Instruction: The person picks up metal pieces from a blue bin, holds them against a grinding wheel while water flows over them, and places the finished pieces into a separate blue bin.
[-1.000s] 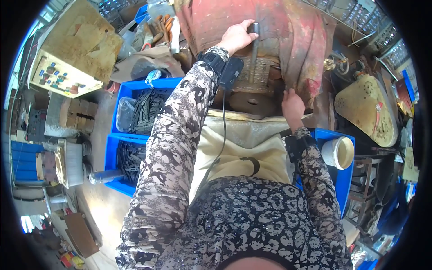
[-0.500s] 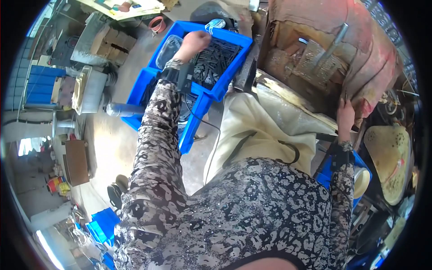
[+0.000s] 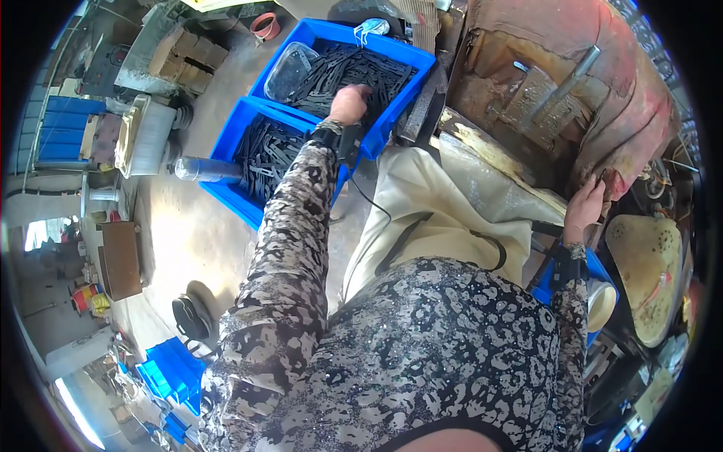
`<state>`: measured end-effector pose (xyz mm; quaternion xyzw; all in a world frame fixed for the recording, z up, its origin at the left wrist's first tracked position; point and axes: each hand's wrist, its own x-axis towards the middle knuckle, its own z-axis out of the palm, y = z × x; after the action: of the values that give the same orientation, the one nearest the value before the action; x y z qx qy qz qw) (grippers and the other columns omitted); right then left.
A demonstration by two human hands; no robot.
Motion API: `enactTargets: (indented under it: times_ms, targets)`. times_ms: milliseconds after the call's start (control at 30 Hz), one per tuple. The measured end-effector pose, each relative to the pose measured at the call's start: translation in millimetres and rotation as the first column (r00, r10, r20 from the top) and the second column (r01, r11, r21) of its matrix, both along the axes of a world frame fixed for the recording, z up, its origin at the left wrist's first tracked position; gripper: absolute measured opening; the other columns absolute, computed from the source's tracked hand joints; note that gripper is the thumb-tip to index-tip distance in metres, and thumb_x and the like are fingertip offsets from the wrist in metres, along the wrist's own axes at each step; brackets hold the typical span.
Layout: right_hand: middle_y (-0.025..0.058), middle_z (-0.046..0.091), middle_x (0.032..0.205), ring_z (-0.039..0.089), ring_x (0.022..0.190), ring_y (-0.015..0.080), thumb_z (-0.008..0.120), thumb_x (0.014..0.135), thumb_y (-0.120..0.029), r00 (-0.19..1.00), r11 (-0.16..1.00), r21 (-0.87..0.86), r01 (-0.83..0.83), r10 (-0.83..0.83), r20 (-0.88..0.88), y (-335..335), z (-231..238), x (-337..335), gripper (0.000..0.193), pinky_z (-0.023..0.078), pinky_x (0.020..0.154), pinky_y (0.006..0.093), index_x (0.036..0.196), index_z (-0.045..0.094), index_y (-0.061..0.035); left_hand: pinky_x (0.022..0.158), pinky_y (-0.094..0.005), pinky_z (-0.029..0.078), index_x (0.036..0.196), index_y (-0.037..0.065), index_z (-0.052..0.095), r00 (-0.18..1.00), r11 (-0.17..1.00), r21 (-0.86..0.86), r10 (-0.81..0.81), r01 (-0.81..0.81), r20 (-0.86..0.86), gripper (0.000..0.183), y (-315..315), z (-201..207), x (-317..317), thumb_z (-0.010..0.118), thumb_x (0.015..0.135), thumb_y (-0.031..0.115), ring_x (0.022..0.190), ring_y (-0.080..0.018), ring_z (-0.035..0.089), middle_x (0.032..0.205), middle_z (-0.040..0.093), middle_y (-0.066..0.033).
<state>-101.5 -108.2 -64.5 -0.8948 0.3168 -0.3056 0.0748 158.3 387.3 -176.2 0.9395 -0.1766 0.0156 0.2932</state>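
Note:
My left hand (image 3: 350, 104) is over the near side of a blue bin (image 3: 263, 79) heaped with flat dark metal strips (image 3: 339, 71). Its fingers are curled together; what they hold, if anything, is hidden. A second blue bin (image 3: 226, 192) with more such strips stands nearer, left of my forearm. At the right, my right hand (image 3: 584, 207) is closed at the lower edge of a stained pinkish cloth (image 3: 640, 113), by a small dark piece I cannot make out. The cloth drapes over a dirty open machine housing (image 3: 482, 105) with a slanting metal rod (image 3: 565, 84).
A clear plastic tub (image 3: 290, 71) and a blue-white face mask (image 3: 371, 30) lie at the far bin. A grey cylinder (image 3: 203, 169) juts from the near bin. Cream cloth (image 3: 422, 196) covers my lap. A worn yellowish seat (image 3: 644, 279) stands at the right.
My left hand has moved nearer and right, from the bin's far part to its near side. My right hand stays by the cloth's edge, its fingers turned slightly. The view has shifted a little.

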Motion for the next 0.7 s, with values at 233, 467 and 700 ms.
enactTargets:
  times_ms: [233,467,700]
  targets:
    - [0.0207,0.066,0.090,0.062,0.081,0.0414,0.045,0.097,-0.037,0.997,0.995,-0.072,0.070,-0.069,0.024,1,-11,-9,0.036,0.046,0.069,0.0501,0.110,0.059,-0.0069,0.093,-0.0424,0.048,0.121,0.024,0.063,0.985,0.937,0.308,-0.141,0.166,-0.102,0.046,-40,10,2,0.057,0.079,0.008,0.111,-0.0344,0.054,0.120,0.056,-0.0131]
    - [0.0174,0.067,0.082,0.063,0.075,0.0385,0.047,0.096,-0.037,0.999,0.992,-0.117,0.048,-0.046,0.016,5,-12,-9,0.031,0.046,0.065,0.0492,0.104,0.061,-0.0101,0.089,-0.0439,0.045,0.107,0.017,0.067,0.976,0.833,0.537,-0.206,0.134,0.076,0.026,-46,-7,18,0.053,0.091,0.030,0.111,-0.0277,0.051,0.114,0.054,-0.0079]
    - [0.0116,0.067,0.079,0.063,0.074,0.0351,0.048,0.096,-0.034,1.000,0.996,-0.082,0.021,-0.022,0.000,5,-8,-10,0.028,0.046,0.064,0.0466,0.101,0.061,-0.0106,0.093,-0.0440,0.041,0.102,0.016,0.066,0.857,0.708,0.635,-0.496,0.309,0.137,0.021,-43,29,20,0.055,0.085,0.020,0.110,-0.0267,0.051,0.111,0.054,-0.0066]
